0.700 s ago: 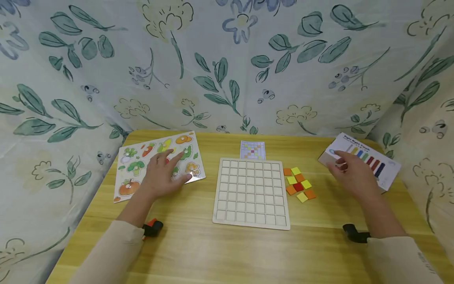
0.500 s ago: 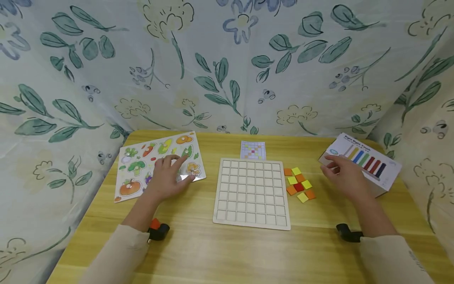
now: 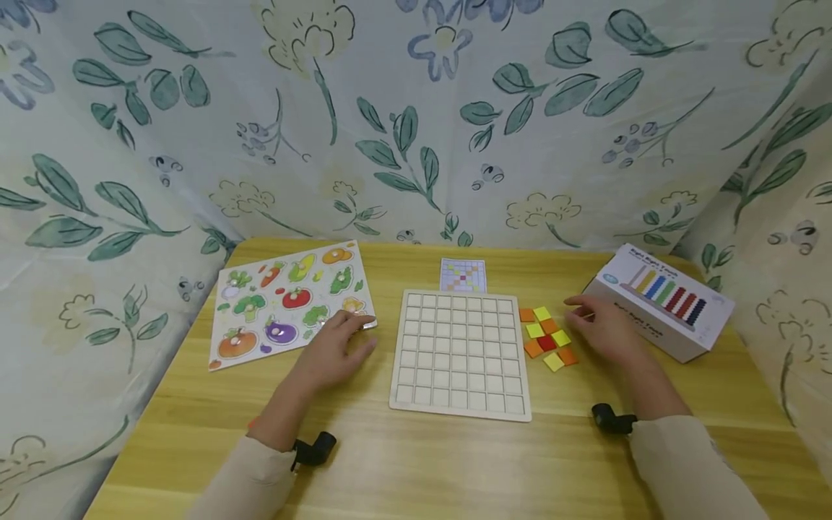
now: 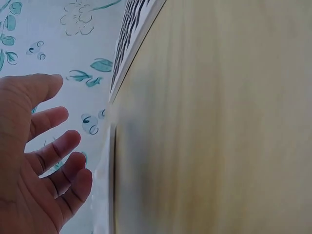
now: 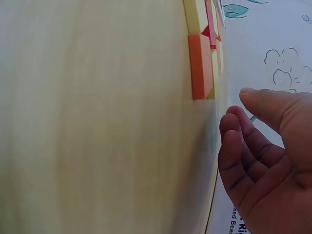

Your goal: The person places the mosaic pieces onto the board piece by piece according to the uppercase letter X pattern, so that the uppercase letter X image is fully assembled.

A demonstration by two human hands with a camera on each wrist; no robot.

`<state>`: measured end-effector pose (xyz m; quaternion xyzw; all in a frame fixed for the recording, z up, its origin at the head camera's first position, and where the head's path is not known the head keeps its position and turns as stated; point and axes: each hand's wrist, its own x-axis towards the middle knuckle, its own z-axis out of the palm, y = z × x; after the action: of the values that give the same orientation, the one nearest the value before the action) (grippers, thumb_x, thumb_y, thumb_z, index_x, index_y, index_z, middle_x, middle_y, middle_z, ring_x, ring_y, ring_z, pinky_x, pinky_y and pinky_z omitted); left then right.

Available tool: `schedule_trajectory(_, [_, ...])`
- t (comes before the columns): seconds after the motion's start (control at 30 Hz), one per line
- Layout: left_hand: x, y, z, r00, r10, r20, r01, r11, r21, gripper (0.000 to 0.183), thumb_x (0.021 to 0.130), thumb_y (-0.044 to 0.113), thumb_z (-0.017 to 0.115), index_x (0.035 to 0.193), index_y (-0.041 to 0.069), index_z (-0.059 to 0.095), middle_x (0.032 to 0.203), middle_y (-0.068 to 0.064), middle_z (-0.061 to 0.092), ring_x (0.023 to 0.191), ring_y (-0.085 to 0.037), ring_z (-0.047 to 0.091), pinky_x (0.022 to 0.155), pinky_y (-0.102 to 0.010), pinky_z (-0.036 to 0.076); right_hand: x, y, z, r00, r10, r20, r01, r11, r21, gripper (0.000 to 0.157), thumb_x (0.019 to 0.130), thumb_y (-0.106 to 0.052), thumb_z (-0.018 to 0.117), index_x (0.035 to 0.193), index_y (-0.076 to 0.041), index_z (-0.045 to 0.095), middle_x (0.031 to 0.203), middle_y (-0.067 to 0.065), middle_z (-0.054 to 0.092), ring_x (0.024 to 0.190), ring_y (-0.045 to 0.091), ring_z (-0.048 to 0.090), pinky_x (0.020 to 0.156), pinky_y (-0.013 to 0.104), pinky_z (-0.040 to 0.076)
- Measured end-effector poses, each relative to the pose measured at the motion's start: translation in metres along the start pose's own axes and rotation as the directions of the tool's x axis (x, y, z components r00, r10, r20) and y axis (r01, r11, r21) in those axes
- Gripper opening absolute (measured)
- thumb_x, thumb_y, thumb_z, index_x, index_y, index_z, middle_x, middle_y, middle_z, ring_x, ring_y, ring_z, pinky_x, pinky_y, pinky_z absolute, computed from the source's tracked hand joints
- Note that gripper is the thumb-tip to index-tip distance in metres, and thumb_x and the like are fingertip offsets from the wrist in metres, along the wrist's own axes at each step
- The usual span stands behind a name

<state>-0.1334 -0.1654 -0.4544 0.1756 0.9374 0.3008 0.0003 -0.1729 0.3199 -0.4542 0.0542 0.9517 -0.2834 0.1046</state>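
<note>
My left hand (image 3: 334, 354) hovers over the front right corner of the vegetable puzzle board (image 3: 281, 331), fingers relaxed and thumb apart; the left wrist view shows the same hand (image 4: 44, 151) with nothing in it. My right hand (image 3: 604, 328) is just right of a cluster of flat square tiles (image 3: 547, 343) in orange, yellow and red. Seen from the right wrist, this hand (image 5: 273, 161) has loosely bent fingers, a free thumb and nothing between them, near an orange tile (image 5: 200, 66). Between the hands lies a pale wooden grid board (image 3: 460, 354) with bare square cells.
A small card with a coloured grid pattern (image 3: 463, 275) lies behind the grid board. At the back right stands a white box picturing coloured bead stacks (image 3: 663, 300). Floral cloth (image 3: 416, 144) hangs around the wooden table (image 3: 455, 469).
My left hand has drawn back and rightward, uncovering most of the puzzle board. The right hand has moved left off the box toward the tiles. The objects stay where they were.
</note>
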Motion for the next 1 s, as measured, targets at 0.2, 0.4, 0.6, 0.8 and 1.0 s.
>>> schedule_trajectory(0.2, [-0.002, 0.007, 0.022, 1.000, -0.008, 0.013, 0.008, 0.998, -0.062, 0.043, 0.099, 0.038, 0.065, 0.137, 0.017, 0.064, 0.107, 0.000, 0.059, 0.089, -0.014, 0.050, 0.081, -0.034, 0.045, 0.007, -0.003, 0.009, 1.000, 0.017, 0.002, -0.017, 0.999, -0.031, 0.045, 0.105, -0.033, 0.058, 0.143, -0.011, 0.055, 0.126, 0.023, 0.059, 0.106, 0.037, 0.054, 0.096, 0.054, 0.048])
schedule_trajectory(0.4, [-0.008, 0.015, 0.034, 1.000, -0.027, -0.012, 0.026, 0.991, -0.128, 0.041, 0.096, 0.032, 0.070, 0.133, 0.015, 0.066, 0.107, 0.001, 0.063, 0.090, -0.012, 0.051, 0.083, -0.034, 0.047, 0.009, -0.007, 0.011, 0.999, 0.034, 0.006, -0.034, 0.999, -0.014, 0.043, 0.104, -0.029, 0.059, 0.143, -0.010, 0.056, 0.122, 0.022, 0.059, 0.103, 0.035, 0.053, 0.090, 0.048, 0.050])
schedule_trajectory(0.6, [-0.008, 0.020, 0.044, 0.998, -0.047, -0.051, 0.039, 0.989, -0.142, 0.039, 0.096, 0.029, 0.071, 0.131, 0.012, 0.067, 0.103, -0.001, 0.065, 0.092, -0.014, 0.053, 0.084, -0.037, 0.048, 0.011, -0.007, 0.013, 0.999, 0.024, 0.024, -0.024, 0.999, -0.026, 0.040, 0.104, -0.025, 0.058, 0.142, -0.010, 0.057, 0.119, 0.021, 0.058, 0.102, 0.034, 0.052, 0.086, 0.042, 0.048])
schedule_trajectory(0.8, [-0.010, 0.018, 0.054, 0.993, -0.052, -0.109, 0.040, 0.994, -0.106, 0.036, 0.095, 0.027, 0.071, 0.128, 0.012, 0.070, 0.098, 0.002, 0.066, 0.092, -0.013, 0.053, 0.084, -0.035, 0.047, 0.013, -0.009, 0.014, 0.999, -0.018, 0.037, 0.020, 0.998, -0.059, 0.038, 0.106, -0.024, 0.054, 0.142, -0.012, 0.058, 0.128, 0.022, 0.059, 0.107, 0.035, 0.051, 0.097, 0.053, 0.047])
schedule_trajectory(1.0, [-0.012, 0.015, 0.061, 0.985, -0.041, -0.166, 0.031, 0.997, -0.065, 0.035, 0.095, 0.027, 0.072, 0.128, 0.016, 0.072, 0.097, 0.003, 0.066, 0.095, -0.016, 0.056, 0.086, -0.037, 0.047, 0.014, -0.012, 0.013, 0.998, -0.016, 0.065, 0.021, 0.996, -0.081, 0.042, 0.105, -0.022, 0.056, 0.146, -0.013, 0.055, 0.118, 0.019, 0.060, 0.103, 0.033, 0.052, 0.094, 0.050, 0.048])
